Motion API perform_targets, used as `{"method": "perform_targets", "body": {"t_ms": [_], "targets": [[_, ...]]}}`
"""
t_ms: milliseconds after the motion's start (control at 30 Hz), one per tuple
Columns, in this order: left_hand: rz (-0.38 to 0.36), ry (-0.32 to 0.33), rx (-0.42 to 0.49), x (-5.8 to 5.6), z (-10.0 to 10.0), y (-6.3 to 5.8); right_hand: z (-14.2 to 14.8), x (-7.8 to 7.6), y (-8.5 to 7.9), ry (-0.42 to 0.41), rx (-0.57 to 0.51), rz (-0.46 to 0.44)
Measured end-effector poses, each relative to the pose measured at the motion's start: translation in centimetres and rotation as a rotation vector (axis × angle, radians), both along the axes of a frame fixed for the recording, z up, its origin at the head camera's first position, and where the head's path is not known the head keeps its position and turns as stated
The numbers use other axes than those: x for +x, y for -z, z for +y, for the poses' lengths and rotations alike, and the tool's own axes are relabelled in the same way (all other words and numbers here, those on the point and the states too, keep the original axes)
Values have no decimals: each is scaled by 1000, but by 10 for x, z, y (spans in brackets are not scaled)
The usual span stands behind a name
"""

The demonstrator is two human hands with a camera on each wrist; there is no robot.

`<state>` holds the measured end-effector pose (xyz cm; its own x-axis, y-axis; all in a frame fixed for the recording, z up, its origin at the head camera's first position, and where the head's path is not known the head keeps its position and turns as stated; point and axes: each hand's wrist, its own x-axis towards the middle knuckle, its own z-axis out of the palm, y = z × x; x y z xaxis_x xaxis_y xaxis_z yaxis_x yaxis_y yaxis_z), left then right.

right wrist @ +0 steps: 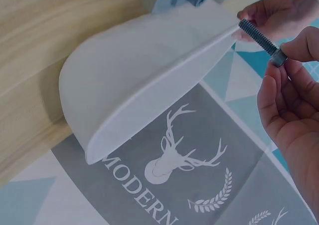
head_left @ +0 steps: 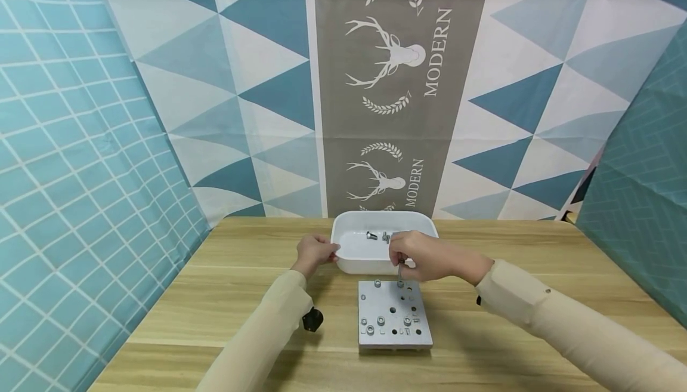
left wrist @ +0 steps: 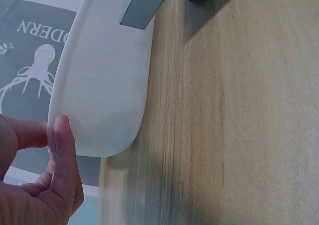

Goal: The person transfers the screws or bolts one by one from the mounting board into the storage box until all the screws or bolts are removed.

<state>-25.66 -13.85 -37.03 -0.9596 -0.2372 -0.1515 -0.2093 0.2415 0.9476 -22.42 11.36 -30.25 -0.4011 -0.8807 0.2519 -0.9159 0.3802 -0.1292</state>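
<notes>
My left hand point(head_left: 313, 253) pinches the rim of a white plastic tub point(head_left: 365, 267) at its near left corner. In the left wrist view, the thumb and fingers point(left wrist: 64, 140) lie on either side of that rim. Between thumb and fingertips, my right hand point(head_left: 426, 255) holds a socket-head bolt point(right wrist: 261, 39) by its head, and the threaded shank shows bare in the right wrist view. This hand is over the tub's front edge, just beyond a silver metal plate point(head_left: 376, 308). Several socket-head bolts point(head_left: 381, 320) stand in the plate among open holes.
A few loose bolts point(head_left: 371, 235) lie inside the tub. Plate and tub sit on a wood-grain table point(head_left: 257, 302). Patterned cloth point(head_left: 257, 82) rises behind the table's far edge, with tiled-pattern cloth point(head_left: 80, 141) on the left and teal cloth point(head_left: 638, 189) on the right.
</notes>
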Motion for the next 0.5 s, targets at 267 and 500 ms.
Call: {"method": "perform_targets", "body": {"t_ms": [267,500], "targets": [[-6,11,4,0,-3,0,-3,-10,-7,8,13,-11],[-7,4,-11,3,-1,-3,-3,-19,-14,-8,28,38]]}}
